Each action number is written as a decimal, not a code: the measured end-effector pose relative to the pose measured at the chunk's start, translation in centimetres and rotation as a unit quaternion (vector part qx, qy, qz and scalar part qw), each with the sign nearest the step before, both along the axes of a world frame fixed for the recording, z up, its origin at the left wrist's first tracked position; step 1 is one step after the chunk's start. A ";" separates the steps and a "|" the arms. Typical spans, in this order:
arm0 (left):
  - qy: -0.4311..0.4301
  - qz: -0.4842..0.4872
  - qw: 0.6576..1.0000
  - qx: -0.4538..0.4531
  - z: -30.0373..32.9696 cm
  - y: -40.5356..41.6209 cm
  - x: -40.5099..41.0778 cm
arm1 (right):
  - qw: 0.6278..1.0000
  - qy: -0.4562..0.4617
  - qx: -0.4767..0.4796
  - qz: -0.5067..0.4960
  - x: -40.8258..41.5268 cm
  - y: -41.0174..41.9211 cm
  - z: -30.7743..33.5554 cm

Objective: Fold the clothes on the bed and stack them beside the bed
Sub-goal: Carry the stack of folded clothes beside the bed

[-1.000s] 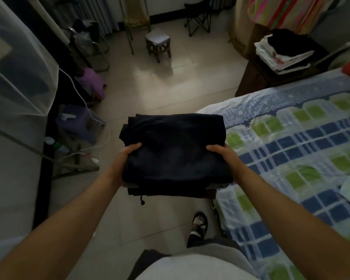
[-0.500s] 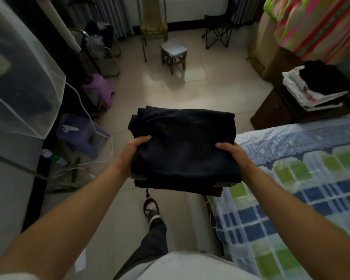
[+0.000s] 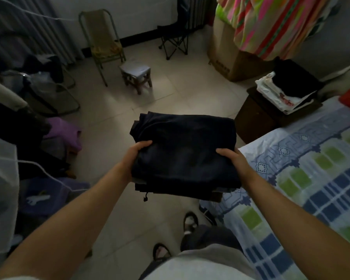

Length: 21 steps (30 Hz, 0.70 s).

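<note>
A stack of folded dark clothes (image 3: 186, 150) hangs in the air over the floor, just off the bed's corner. My left hand (image 3: 134, 156) grips its left edge and my right hand (image 3: 233, 159) grips its right edge, thumbs on top. A drawstring dangles from the stack's near edge. The bed (image 3: 311, 174), under a blue, green and white checked sheet, lies to the right. Beyond the bed's far corner a dark wooden bedside cabinet (image 3: 257, 118) carries a pile of folded white and black clothes (image 3: 287, 89).
A small wooden stool (image 3: 136, 74), a metal chair (image 3: 103, 43) and a black folding chair (image 3: 175, 40) stand on the tiled floor ahead. A cardboard box (image 3: 224, 55) sits by striped hanging cloth. Purple cloth (image 3: 66, 132), a cable and clutter line the left side. My sandalled feet are below.
I have stepped forward along the bedside with the stack held in both hands. The view has lifted, and the bedside cabinet and its pile now sit closer, just right of the stack.
</note>
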<state>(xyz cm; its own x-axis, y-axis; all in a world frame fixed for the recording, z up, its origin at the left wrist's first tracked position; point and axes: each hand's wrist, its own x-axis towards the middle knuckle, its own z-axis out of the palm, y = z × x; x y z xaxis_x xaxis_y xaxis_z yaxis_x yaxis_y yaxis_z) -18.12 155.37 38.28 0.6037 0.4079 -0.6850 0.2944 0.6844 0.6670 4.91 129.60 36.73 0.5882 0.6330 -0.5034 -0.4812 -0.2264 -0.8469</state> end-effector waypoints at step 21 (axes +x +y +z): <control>0.032 -0.126 0.991 0.009 0.6 17.7 36.9 | 0.988 0.039 0.031 -0.146 27.6 12.1 -0.5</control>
